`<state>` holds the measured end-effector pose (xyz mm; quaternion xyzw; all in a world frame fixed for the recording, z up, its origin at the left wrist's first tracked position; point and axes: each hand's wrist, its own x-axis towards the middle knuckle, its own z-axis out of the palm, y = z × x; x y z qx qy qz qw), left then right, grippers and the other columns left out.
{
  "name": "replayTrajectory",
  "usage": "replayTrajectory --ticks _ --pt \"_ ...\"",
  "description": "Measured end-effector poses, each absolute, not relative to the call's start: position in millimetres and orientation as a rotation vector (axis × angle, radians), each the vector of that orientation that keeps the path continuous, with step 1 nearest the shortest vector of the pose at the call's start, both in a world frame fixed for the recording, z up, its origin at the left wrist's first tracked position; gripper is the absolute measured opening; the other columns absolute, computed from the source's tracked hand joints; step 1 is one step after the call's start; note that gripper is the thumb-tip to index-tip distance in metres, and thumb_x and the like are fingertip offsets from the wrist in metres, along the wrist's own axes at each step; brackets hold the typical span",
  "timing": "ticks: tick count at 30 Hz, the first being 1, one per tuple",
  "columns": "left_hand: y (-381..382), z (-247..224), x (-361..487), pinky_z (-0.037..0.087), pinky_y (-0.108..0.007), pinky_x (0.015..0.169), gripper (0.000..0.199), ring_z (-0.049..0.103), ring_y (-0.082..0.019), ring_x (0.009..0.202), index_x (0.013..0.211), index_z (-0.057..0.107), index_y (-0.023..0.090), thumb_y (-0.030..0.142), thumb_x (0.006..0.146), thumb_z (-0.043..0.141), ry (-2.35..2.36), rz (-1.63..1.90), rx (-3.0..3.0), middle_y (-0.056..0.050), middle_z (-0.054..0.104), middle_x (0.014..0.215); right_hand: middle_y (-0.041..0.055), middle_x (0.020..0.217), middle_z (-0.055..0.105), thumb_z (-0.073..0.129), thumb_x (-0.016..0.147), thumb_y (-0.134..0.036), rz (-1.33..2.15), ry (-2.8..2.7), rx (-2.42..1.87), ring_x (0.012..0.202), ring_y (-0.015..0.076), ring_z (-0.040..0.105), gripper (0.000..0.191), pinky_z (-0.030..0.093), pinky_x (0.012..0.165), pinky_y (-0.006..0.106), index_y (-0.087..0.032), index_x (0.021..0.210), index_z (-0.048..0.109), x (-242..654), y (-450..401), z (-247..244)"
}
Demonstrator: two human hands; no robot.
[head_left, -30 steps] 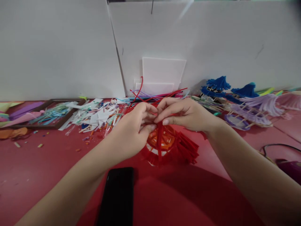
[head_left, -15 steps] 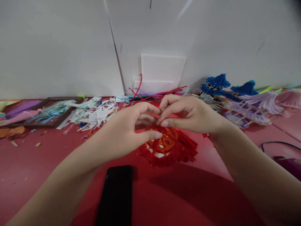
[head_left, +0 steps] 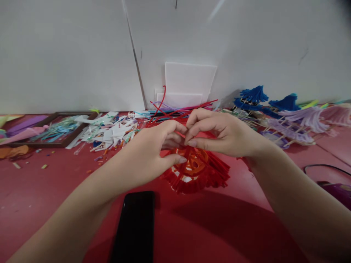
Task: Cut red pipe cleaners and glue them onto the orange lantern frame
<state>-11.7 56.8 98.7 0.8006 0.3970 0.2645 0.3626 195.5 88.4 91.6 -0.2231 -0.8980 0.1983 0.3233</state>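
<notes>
Low over the table, a red fringed piece (head_left: 189, 186) made of what look like pipe cleaners lies below my hands. It has a glossy orange round part (head_left: 201, 164) in its middle. My right hand (head_left: 219, 133) is closed in a pinch above it, with a thin red pipe cleaner (head_left: 183, 168) running down from the fingertips. Curved around the near left side, my left hand (head_left: 153, 153) has its thumb apart from its fingers. Its index fingertip meets the right fingertips. The exact pinch point is partly hidden.
A black phone (head_left: 135, 226) lies in front of me. Behind are loose pipe cleaners (head_left: 189, 107), white scraps (head_left: 112, 131) and a brown frame (head_left: 61, 144). Blue (head_left: 253, 96) and lilac (head_left: 296, 129) fringed pieces stand at right, near a purple device (head_left: 338, 191) with a cable.
Both hands keep nearly the same pose over the red piece. My left hand has shifted slightly to the right, with its thumb tip a little lower.
</notes>
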Motion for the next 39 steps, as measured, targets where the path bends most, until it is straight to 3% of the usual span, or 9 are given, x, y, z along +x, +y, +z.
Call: replayTrajectory --ticks 6,12,15,20,23,28,32,39 --pt "53.8 101.4 -12.6 0.055 -0.034 0.09 0.034 0.067 -0.02 0.1 0.105 0.055 0.023 0.016 0.074 0.068 1.07 0.683 2.145 -0.003 0.068 0.109 0.0019 0.089 0.059 0.061 0.085 -0.021 0.627 -2.318 -0.576 0.083 0.0128 0.057 0.011 0.048 0.076 0.027 -0.021 0.086 0.072 194.5 86.7 91.3" --pt "50.2 106.0 -17.5 0.052 -0.037 0.093 0.037 0.066 -0.021 0.102 0.111 0.053 0.024 0.021 0.076 0.067 1.131 0.67 2.09 -0.004 0.07 0.108 0.0014 0.085 0.062 0.055 0.09 -0.031 0.661 -1.987 -0.802 0.078 0.013 0.058 0.019 0.047 0.069 0.026 -0.023 0.098 0.07 208.5 79.0 98.9" --pt "46.7 105.0 -20.9 0.053 -0.035 0.091 0.03 0.066 -0.02 0.101 0.111 0.052 0.022 0.023 0.082 0.061 1.113 0.758 2.002 -0.006 0.069 0.108 0.0008 0.075 0.061 0.054 0.09 -0.035 0.573 -1.823 -0.96 0.07 0.0132 0.056 0.019 0.045 0.063 0.026 -0.021 0.087 0.067 224.9 64.2 97.3" --pt "31.4 103.2 -30.0 0.052 -0.031 0.088 0.016 0.064 -0.017 0.097 0.101 0.059 0.021 0.028 0.089 0.052 1.237 0.963 2.04 -0.006 0.068 0.104 -0.0002 0.064 0.052 0.036 0.096 -0.039 0.579 -1.873 -1.148 0.062 0.0127 0.05 0.038 0.041 0.058 0.026 -0.02 0.067 0.051 244.6 30.5 67.1" --pt "16.1 102.9 -32.4 0.052 -0.031 0.087 0.016 0.064 -0.018 0.093 0.098 0.061 0.022 0.032 0.088 0.053 1.35 0.971 2.039 -0.005 0.068 0.099 -0.0021 0.055 0.049 0.041 0.094 -0.041 0.48 -1.939 -1.295 0.053 0.0116 0.046 0.041 0.037 0.052 0.025 -0.02 0.059 0.045 241.2 22.9 41.7" --pt "-7.9 95.7 -24.2 0.051 -0.035 0.09 0.019 0.064 -0.02 0.096 0.1 0.059 0.022 0.035 0.089 0.051 1.475 0.983 1.954 -0.006 0.068 0.101 0.0071 0.081 0.068 0.053 0.088 -0.03 0.327 -2.106 -1.435 0.077 0.0198 0.06 0.018 0.046 0.072 0.032 -0.017 0.08 0.063 226.2 29.1 9.1" --pt "-17.2 85.8 -17.6 0.051 -0.037 0.091 0.019 0.064 -0.02 0.096 0.102 0.057 0.023 0.035 0.089 0.051 1.538 0.99 1.911 -0.005 0.067 0.104 0.0116 0.091 0.069 0.044 0.091 -0.02 0.273 -2.121 -1.498 0.087 0.0237 0.059 0.023 0.044 0.082 0.037 -0.015 0.088 0.066 231.3 32.5 -3.9" --pt "-6.6 88.4 -5.8 0.046 -0.037 0.098 0.023 0.059 -0.02 0.11 0.109 0.055 0.021 0.032 0.091 0.048 1.528 1.047 1.887 -0.009 0.062 0.117 0.0103 0.088 0.065 0.056 0.085 -0.033 0.224 -2.244 -1.574 0.086 0.0256 0.055 0.02 0.042 0.079 0.036 -0.016 0.087 0.066 226.4 21.9 -5.3"
